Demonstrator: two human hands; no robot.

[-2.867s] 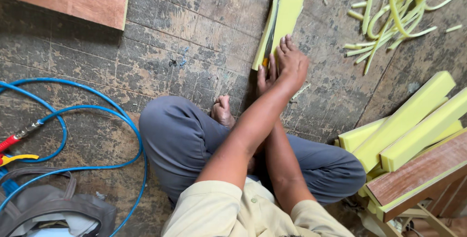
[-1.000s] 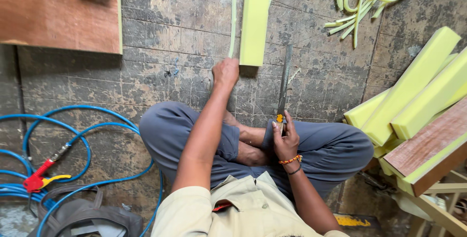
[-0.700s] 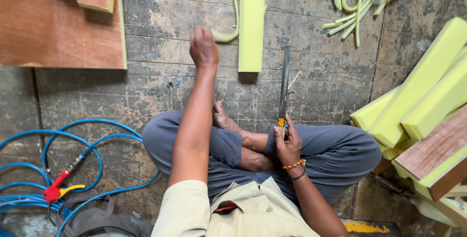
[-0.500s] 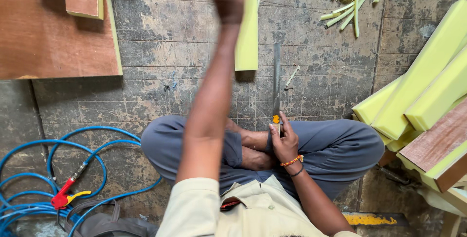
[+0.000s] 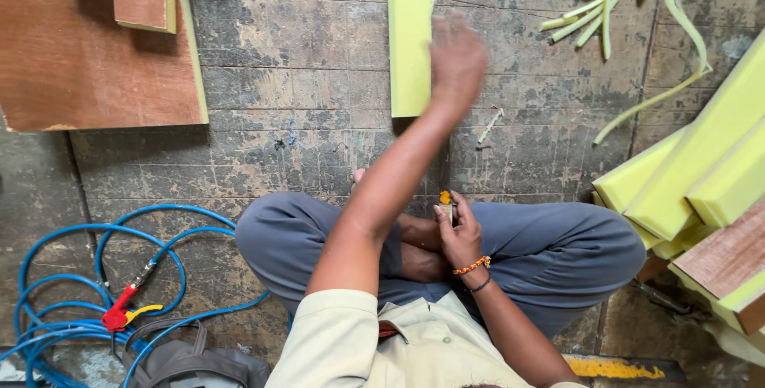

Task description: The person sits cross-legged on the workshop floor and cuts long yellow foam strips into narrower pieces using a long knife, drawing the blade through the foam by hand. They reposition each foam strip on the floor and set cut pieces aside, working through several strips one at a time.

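I sit cross-legged on a worn plank floor. My left hand [image 5: 457, 61] is stretched forward and blurred, hovering at the right edge of a long yellow-green foam strip [image 5: 409, 37] that lies on the floor ahead; its fingers look loosely spread with nothing in them. My right hand [image 5: 460, 237] rests over my lap, closed around a knife [image 5: 445, 198] with an orange-tipped handle. The blade is hidden behind my left forearm.
A plywood board [image 5: 88, 61] topped with foam pieces lies far left. Thick foam blocks [image 5: 701, 165] and a wooden piece [image 5: 725, 252] are stacked right. Thin foam offcuts [image 5: 613, 5] are scattered far right. A blue hose [image 5: 72, 276] with a red nozzle [image 5: 119, 316] coils near left.
My left hand swung up and away along the foam strip, then came back down to the strip's right edge. The thin sliver beside the strip is gone. My right hand stayed put.
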